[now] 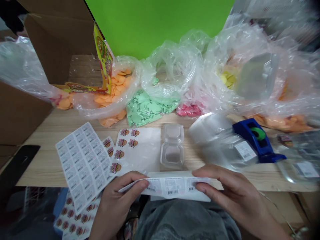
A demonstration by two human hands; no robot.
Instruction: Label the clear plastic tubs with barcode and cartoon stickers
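Observation:
My left hand (122, 200) and my right hand (225, 190) pinch the two ends of a strip of white barcode labels (170, 186), bent slightly between them. Under the strip lies a white sheet (175, 174). Left of my left hand is a sheet of small printed labels (83, 163), and a sheet of burger-logo stickers (122, 150) lies beside it. A clear hinged plastic container (172, 146) stands open just beyond the strip. More burger stickers (75, 216) lie below my left hand.
A blue tape dispenser (257, 141) with green tape stands at right beside stacked clear containers (220, 140). Along the wooden table's back are plastic bags of orange, green (147, 108), pink and yellow pieces. A cardboard box (57, 43) stands at left, with a green backdrop behind.

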